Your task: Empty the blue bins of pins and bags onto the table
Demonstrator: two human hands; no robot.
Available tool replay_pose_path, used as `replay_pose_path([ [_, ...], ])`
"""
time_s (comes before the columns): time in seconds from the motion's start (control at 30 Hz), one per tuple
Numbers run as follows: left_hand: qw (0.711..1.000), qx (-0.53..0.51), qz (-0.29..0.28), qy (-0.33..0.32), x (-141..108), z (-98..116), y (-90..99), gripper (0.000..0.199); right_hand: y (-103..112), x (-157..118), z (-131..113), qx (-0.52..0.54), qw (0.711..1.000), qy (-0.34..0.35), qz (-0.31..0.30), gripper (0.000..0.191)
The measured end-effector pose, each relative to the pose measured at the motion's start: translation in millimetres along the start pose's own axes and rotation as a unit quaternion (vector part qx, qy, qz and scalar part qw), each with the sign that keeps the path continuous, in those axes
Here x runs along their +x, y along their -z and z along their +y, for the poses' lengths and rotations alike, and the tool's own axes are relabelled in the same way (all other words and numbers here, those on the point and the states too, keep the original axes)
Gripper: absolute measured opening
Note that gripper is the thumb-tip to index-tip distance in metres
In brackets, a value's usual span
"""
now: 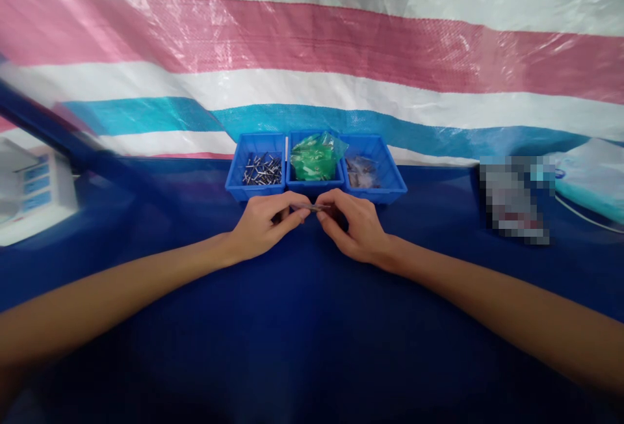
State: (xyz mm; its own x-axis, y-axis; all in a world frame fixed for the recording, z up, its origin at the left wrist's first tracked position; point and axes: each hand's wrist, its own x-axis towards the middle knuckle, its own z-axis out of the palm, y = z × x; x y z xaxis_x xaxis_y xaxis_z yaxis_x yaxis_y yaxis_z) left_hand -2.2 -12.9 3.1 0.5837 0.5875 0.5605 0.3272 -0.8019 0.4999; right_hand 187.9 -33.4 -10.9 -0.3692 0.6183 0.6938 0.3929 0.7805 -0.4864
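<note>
My left hand (266,225) and my right hand (355,224) meet just in front of the bins, fingers closed in a pinch. Between their fingertips is a small plastic bag (313,207), thin, greyish and seen nearly edge-on; its contents cannot be made out. Behind my left hand, the left blue bin (234,177) holds many loose metal rivets or pins (262,169). In the middle blue bin (312,185) lies a clear bag with green contents (314,156). The right blue bin (389,173), behind my right hand, contains small clear plastic bags (361,172).
A white device with blue panels (39,193) stands at the left on the dark blue table (312,326). At the right are a blurred-out object (514,206) and a pale blue-and-white package (595,173) with a white cord. A striped plastic sheet (312,40) hangs behind.
</note>
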Motion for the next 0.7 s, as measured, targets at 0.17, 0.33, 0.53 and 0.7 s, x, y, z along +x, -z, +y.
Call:
replay_pose_path([
  [0.17,1.000,0.008,-0.006,0.000,0.1,0.1,0.6,0.017,1.5,-0.6,0.5,0.009,1.000,-0.007,-0.012,0.005],
  [0.33,1.000,0.007,-0.019,0.005,1.2,2.1,2.1,0.023,3.1,-0.9,1.2,0.014,1.000,-0.008,-0.027,0.007],
  [0.53,1.000,0.004,-0.020,0.003,1.0,2.7,2.1,0.025,4.6,-0.8,1.5,0.017,0.999,-0.003,-0.036,0.007],
  [0.7,1.000,0.013,-0.020,0.000,1.5,1.7,1.8,0.026,4.8,-0.9,1.5,0.015,0.999,-0.002,-0.039,0.009],
])
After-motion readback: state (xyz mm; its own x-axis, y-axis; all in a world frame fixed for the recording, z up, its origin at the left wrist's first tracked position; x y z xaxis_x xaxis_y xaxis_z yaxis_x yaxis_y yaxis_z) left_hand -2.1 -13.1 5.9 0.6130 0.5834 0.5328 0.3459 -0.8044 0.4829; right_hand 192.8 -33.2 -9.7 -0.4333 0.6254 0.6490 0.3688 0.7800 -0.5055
